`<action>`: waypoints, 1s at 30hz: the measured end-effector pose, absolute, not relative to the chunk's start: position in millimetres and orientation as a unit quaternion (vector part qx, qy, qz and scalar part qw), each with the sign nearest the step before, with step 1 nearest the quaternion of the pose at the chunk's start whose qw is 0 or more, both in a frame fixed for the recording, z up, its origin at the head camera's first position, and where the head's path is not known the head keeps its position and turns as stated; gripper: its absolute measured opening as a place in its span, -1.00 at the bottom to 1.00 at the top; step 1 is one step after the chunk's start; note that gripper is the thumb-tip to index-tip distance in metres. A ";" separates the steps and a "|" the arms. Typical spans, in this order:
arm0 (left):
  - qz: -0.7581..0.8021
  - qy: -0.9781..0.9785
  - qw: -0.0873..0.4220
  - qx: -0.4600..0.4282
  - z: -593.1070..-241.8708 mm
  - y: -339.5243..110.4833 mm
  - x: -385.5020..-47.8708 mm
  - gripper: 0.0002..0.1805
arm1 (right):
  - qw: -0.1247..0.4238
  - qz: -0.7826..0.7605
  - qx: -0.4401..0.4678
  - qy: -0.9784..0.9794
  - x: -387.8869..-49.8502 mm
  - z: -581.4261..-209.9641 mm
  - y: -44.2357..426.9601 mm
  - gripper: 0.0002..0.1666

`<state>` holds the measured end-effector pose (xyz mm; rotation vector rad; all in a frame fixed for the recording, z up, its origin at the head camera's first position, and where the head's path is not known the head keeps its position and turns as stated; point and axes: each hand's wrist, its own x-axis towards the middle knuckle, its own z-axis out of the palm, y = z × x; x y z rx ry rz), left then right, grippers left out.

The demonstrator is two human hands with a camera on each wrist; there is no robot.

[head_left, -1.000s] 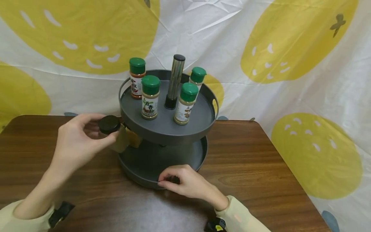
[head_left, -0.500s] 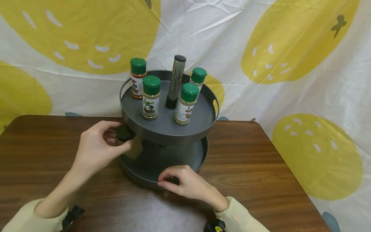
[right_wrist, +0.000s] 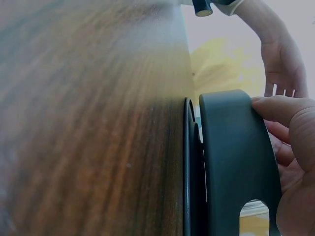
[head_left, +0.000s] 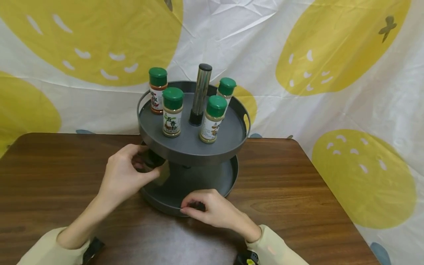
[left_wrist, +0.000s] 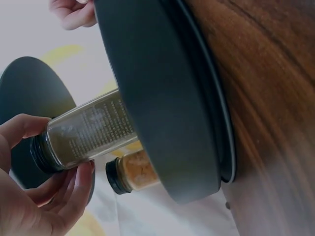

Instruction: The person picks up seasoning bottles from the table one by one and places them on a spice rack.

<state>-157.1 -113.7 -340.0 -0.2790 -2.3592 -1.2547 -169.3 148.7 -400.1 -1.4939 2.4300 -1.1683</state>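
Note:
A two-tier dark grey turntable rack (head_left: 193, 156) stands on the table. My left hand (head_left: 127, 173) grips a glass spice jar (left_wrist: 91, 130) with a black lid and brownish-green powder. The jar is upright at the left side of the lower tray (head_left: 202, 184), below the upper tier; in the left wrist view the tray wall hides its base. Beside it on the lower tray is a second black-lidded jar (left_wrist: 140, 169) with orange contents. My right hand (head_left: 215, 208) pinches the lower tray's front rim between thumb and fingers.
Several green-capped spice bottles (head_left: 172, 112) stand on the upper tier around a metal centre post (head_left: 202, 90). Under the rack is a brown wooden table (head_left: 281, 206). A white cloth with yellow fruit print (head_left: 248, 36) hangs behind it.
My left hand has moved right and slightly down with the jar, from outside the rack's left side to between the tiers. My right hand has stayed on the rim.

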 end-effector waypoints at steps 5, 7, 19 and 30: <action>-0.440 -0.865 0.219 -0.099 -344.2 -110.0 -159.5 -0.53 | 0.026 -0.377 -0.485 0.789 -168.9 -400.8 148.7 -0.95; -0.437 -0.868 0.215 -0.099 -346.0 -108.5 -160.7 -0.53 | 0.024 -0.377 -0.486 0.788 -168.9 -400.7 148.4 -0.96; -0.422 -0.877 0.208 -0.101 -353.9 -98.7 -164.6 -0.59 | 0.025 -0.381 -0.484 0.787 -167.6 -400.5 147.1 -0.96; -0.415 -0.879 0.209 -0.111 -360.8 -95.5 -169.3 -0.68 | 0.022 -0.379 -0.486 0.788 -168.1 -399.9 146.6 -0.95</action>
